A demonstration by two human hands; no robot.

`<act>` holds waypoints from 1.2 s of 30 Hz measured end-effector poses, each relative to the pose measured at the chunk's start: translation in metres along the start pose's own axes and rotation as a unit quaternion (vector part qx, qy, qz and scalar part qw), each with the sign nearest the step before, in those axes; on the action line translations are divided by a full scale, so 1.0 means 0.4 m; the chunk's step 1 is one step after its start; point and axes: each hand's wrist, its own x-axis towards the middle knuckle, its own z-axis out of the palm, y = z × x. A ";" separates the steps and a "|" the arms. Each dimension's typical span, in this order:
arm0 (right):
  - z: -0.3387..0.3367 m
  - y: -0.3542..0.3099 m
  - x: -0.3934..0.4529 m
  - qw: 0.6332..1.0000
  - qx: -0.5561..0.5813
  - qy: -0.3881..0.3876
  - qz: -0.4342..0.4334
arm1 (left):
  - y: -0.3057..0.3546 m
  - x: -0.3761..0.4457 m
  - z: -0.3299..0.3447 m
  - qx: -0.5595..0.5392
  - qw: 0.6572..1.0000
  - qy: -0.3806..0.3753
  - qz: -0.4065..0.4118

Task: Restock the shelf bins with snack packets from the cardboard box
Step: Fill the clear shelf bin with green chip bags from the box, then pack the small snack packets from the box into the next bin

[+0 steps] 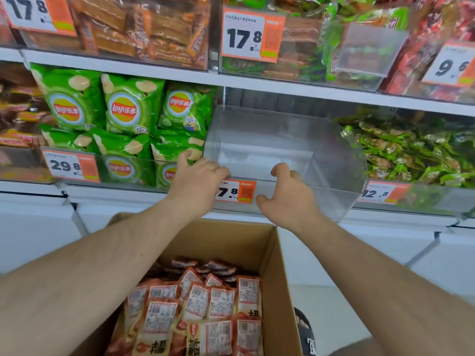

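Clear plastic bin (pixel 282 140) on the shelf holds no stock; left hand (pixel 198 176) and right hand (pixel 288 194) curl over its near rim. Orange snack packets (pixel 205 304) lie in the cardboard box (pixel 277 265) below.

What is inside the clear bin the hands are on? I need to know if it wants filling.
The clear bin holds no packets; only its bare floor shows. The left hand, right hand and price tag cover part of the front.
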 end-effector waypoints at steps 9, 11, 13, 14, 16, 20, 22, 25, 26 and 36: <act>-0.025 -0.009 -0.050 0.999 -0.045 -0.025 0.004 | 0.032 -0.073 -0.025 -0.064 0.998 0.018 0.001; -0.027 -0.019 -0.059 0.998 -0.054 -0.025 0.002 | 0.037 -0.080 -0.024 -0.092 0.995 0.032 -0.001; -0.021 -0.036 -0.077 0.998 -0.063 0.005 -0.020 | 0.045 -0.098 -0.026 -0.127 0.990 0.067 0.003; -0.014 -0.046 -0.090 0.996 -0.060 0.034 -0.048 | 0.049 -0.110 -0.029 -0.142 0.986 0.086 0.011; 0.010 -0.067 -0.122 0.987 -0.041 0.076 -0.135 | 0.053 -0.149 -0.036 -0.169 0.980 0.103 0.022; 0.119 -0.082 -0.163 0.965 -0.122 -0.093 -0.214 | 0.036 -0.249 -0.011 -0.235 0.972 -0.004 -0.020; 0.197 -0.075 -0.149 0.933 -0.172 -0.262 -0.175 | 0.027 -0.291 0.020 -0.269 0.957 -0.084 -0.070; 0.350 -0.046 -0.115 0.855 -0.217 -0.451 -0.133 | 0.017 -0.342 0.081 -0.313 0.923 -0.172 -0.142; 0.403 -0.031 -0.108 0.847 -0.215 -0.475 -0.105 | 0.015 -0.356 0.102 -0.332 0.910 -0.188 -0.162; 0.696 0.098 -0.213 0.899 -0.240 -0.363 -0.054 | -0.008 -0.432 0.229 -0.382 0.820 -0.317 -0.284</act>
